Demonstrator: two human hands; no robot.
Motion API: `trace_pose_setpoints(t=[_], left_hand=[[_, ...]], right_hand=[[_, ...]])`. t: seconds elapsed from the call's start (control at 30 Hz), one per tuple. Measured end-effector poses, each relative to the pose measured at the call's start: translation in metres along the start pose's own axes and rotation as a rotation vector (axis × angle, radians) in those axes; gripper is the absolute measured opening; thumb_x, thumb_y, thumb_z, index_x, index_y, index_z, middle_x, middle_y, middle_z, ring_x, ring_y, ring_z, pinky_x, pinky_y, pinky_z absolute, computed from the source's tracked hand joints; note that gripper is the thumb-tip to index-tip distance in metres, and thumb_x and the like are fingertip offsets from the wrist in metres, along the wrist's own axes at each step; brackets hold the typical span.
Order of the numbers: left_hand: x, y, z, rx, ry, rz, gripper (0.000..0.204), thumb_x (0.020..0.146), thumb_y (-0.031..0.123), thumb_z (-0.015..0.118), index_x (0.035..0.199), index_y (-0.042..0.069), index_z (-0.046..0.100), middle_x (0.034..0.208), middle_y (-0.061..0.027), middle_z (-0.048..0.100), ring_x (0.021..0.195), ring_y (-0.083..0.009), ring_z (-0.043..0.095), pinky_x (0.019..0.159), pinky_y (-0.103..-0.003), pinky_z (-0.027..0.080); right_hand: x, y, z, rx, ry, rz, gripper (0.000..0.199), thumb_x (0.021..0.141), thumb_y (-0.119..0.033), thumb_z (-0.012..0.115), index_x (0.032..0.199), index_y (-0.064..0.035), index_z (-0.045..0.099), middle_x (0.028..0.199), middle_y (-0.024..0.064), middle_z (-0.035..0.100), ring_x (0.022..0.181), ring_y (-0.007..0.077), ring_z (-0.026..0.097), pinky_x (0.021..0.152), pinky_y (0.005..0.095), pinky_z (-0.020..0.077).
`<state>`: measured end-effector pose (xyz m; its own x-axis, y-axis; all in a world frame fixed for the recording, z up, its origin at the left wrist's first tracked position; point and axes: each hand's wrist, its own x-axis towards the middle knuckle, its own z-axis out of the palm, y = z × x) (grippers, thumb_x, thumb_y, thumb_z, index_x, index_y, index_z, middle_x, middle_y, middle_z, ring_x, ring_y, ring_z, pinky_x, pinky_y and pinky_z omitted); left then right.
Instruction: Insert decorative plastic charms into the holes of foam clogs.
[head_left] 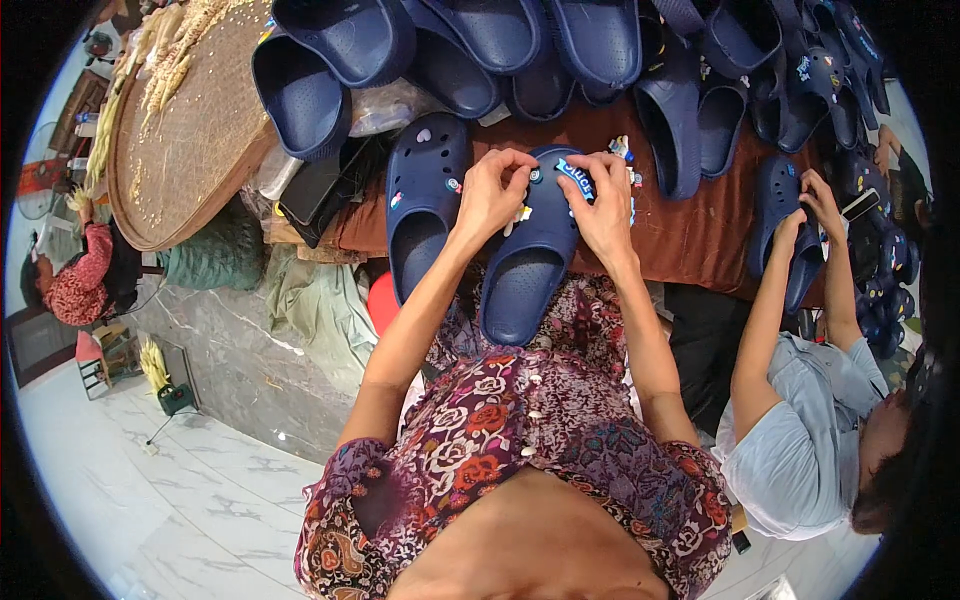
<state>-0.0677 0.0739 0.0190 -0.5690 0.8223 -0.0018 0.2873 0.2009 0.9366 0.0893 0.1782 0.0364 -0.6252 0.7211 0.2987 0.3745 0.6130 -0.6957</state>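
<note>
A navy clog (522, 290) lies toe-away in front of me, at the table's near edge. At the left of its toe, my left hand (491, 198) is closed, thumb and fingertips pinched together; what they hold is too small to make out. A small round charm (536, 176) sits in the toe beside them. My right hand (605, 208) is closed over the toe's right side, thumb and forefinger on a blue lettered shoe charm (575, 174). Below my left fingers is a small white and yellow charm (522, 213). Just left lies a second navy clog (421, 240) with several charms.
Several navy clogs (490, 35) are heaped across the brown-covered table (680, 240). Small charms (622, 150) lie beyond my right hand. A round woven tray (190, 130) stands at left, near a black pouch (318, 190). At right, another person (800, 430) handles a navy clog (775, 205).
</note>
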Motion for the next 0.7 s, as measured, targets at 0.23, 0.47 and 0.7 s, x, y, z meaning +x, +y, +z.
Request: trace_pose_setpoints(t=[0.23, 0.47, 0.7], left_hand=[[0.004, 0.004, -0.002, -0.095, -0.087, -0.111, 0.022, 0.090, 0.013, 0.073, 0.107, 0.000, 0.072, 0.095, -0.0061, 0.070, 0.080, -0.0093, 0.063, 0.069, -0.026, 0.052], [0.011, -0.034, 0.016, -0.011, 0.026, 0.057, 0.039, 0.088, 0.012, 0.076, 0.122, 0.000, 0.064, 0.111, -0.0093, 0.066, 0.097, -0.0149, 0.061, 0.085, -0.028, 0.051], [0.018, -0.034, 0.017, -0.407, -0.120, -0.323, 0.055, 0.086, 0.017, 0.076, 0.135, 0.000, 0.057, 0.122, -0.0168, 0.064, 0.113, -0.0241, 0.060, 0.095, -0.034, 0.050]], right_hand=[[-0.004, 0.010, 0.004, 0.055, 0.026, 0.021, 0.041, 0.086, -0.023, 0.075, 0.120, -0.0055, 0.064, 0.117, 0.0176, 0.055, 0.113, 0.0356, 0.054, 0.099, 0.0450, 0.0432], [-0.009, 0.016, 0.008, 0.166, -0.020, 0.173, 0.051, 0.090, -0.028, 0.074, 0.132, -0.0059, 0.056, 0.123, 0.0174, 0.053, 0.110, 0.0314, 0.057, 0.094, 0.0410, 0.0479], [-0.010, 0.020, 0.013, 0.201, -0.011, 0.222, 0.047, 0.090, -0.027, 0.074, 0.131, -0.0086, 0.058, 0.123, 0.0142, 0.054, 0.108, 0.0268, 0.057, 0.088, 0.0374, 0.0489]])
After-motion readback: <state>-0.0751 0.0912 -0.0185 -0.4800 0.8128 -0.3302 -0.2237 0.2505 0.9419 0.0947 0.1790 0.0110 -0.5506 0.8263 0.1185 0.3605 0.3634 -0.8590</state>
